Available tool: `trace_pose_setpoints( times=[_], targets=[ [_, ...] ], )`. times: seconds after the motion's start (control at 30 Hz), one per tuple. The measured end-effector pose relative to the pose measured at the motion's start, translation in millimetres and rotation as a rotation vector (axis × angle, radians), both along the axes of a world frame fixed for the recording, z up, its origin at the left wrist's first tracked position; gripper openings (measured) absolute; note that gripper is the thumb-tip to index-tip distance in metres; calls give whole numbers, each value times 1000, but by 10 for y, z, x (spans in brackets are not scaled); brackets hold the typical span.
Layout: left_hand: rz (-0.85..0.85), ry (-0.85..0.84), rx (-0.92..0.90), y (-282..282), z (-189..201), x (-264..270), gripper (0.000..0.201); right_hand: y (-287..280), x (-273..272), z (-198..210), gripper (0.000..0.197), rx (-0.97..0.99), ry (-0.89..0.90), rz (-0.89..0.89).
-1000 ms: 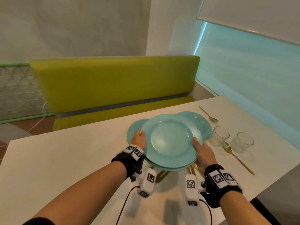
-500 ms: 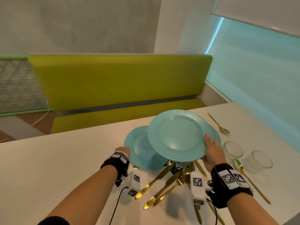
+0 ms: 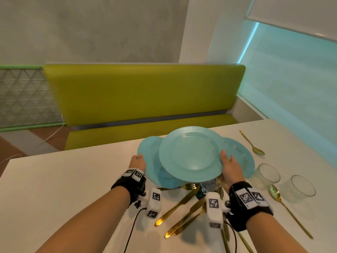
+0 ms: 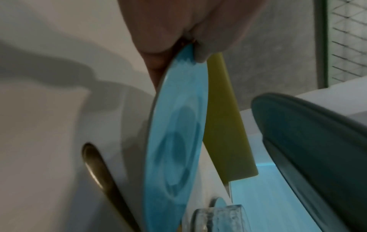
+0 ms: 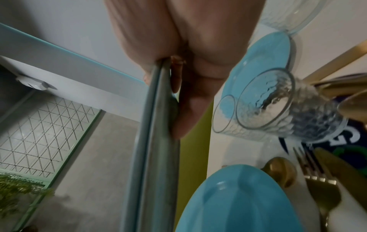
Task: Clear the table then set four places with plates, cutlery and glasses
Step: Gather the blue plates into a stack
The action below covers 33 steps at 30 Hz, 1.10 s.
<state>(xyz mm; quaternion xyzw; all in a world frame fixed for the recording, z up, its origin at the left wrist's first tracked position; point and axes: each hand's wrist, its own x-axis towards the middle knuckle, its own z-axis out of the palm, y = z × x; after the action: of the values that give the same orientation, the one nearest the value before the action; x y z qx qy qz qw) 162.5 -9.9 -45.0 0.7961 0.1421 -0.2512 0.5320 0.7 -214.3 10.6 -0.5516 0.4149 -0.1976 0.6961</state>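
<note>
My right hand point(image 3: 228, 166) grips the right rim of a raised stack of turquoise plates point(image 3: 189, 154); two rims show in the right wrist view point(image 5: 155, 141), thumb on top and fingers beneath. My left hand point(image 3: 138, 161) pinches the left edge of another turquoise plate point(image 3: 147, 157), which is tilted up off the table in the left wrist view point(image 4: 174, 141). A third turquoise plate point(image 3: 240, 156) lies on the white table point(image 3: 73, 179), partly under the stack. Gold knives and forks point(image 3: 178, 207) lie scattered in front of me.
Two clear glasses point(image 3: 267, 175) point(image 3: 302, 187) stand at the right, and a third glass point(image 5: 278, 106) lies on its side below the stack. A gold spoon point(image 3: 252, 143) lies far right, another spoon point(image 3: 284, 203) nearer. A green bench point(image 3: 144, 92) runs behind the table.
My left hand left the stack, moved left and took hold of the left plate's edge. My right hand alone lifted the stack, uncovering the cutlery beneath.
</note>
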Motion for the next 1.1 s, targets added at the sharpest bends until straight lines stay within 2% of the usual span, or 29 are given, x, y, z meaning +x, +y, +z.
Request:
trace_pose_setpoints(
  times=[0.13,0.23,0.27,0.37,0.4,0.43,0.53,0.63,0.7,0.83,0.9,1.0,1.1],
  targets=[
    [77,-71,-116,64,99,31,47,138,99,-4,24,-16,-4,34],
    [80,-65,-174,108,201,-27,47,239,133,9,32,-16,-9,58],
    [85,-68,-181,117,243,-55,47,264,139,-1,39,-39,7,69],
    [84,-36,-174,130,347,-116,47,191,166,-200,73,-137,66,77],
    [91,-22,-147,132,352,-128,49,155,177,-264,73,-158,90,78],
    [187,18,-175,134,416,-140,52,151,185,-281,68,-176,106,86],
    [194,13,-243,131,563,-205,67,254,179,-146,50,-186,128,107],
    [201,31,-303,59,573,-254,48,353,146,-22,35,-194,135,133],
    [261,95,-401,1,612,-270,51,359,133,-2,33,-221,146,146],
    [134,123,-548,-59,684,-288,57,289,82,-38,22,-231,98,208],
    [86,119,-587,-92,675,-243,53,223,58,-62,28,-285,117,259],
    [139,93,-575,-131,666,-184,36,12,36,-112,31,-311,145,312],
    [160,75,-577,-184,667,-151,45,-381,-24,-110,27,-227,191,148]
  ],
)
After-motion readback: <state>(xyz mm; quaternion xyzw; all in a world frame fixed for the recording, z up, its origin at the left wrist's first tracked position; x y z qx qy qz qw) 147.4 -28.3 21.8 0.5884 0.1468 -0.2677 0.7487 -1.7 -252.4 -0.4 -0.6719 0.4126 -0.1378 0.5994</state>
